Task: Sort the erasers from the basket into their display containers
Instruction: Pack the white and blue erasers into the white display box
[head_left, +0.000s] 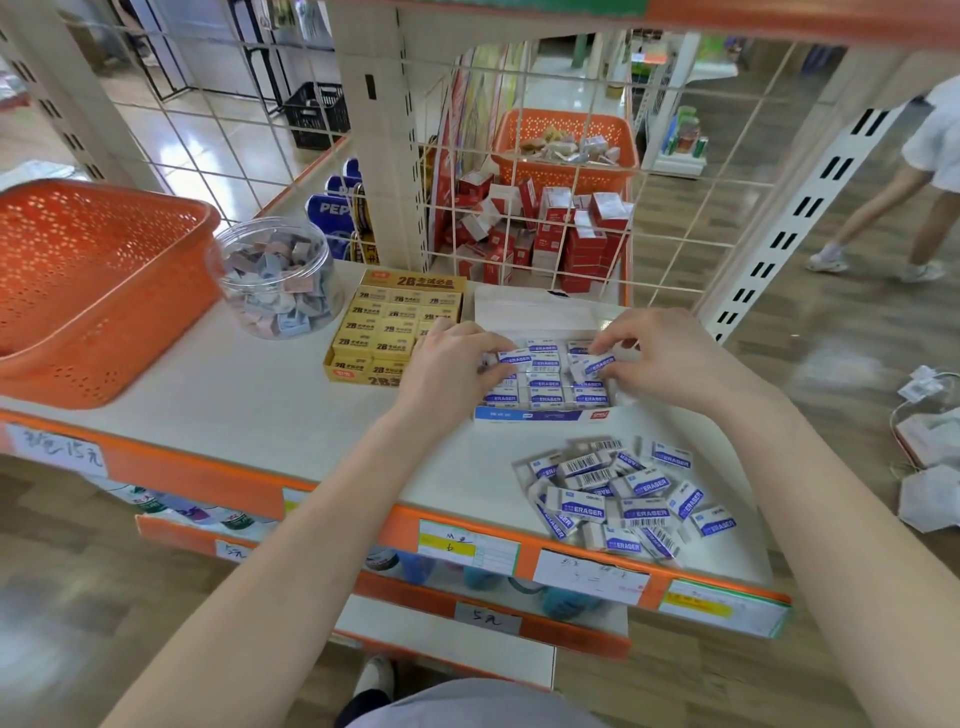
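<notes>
The white-and-blue display box (530, 415) sat toward the back right of the shelf (260, 405), its rows of sleeves reading "ERASER". The left hand (449, 364) pinched one eraser (515, 358) over the box's left rows, and the right hand (660, 358) pinched a tilted eraser (597, 365) over its right rows. A loose pile (623, 493) of matching erasers lay by the front right edge. Just left of the display box stood a yellow box (405, 283) marked "2B", then a clear jar (275, 280), then the orange basket (104, 291) at the left edge. A wire grid (524, 156) closed off the back. A front-edge label (57, 449) read "15元".
</notes>
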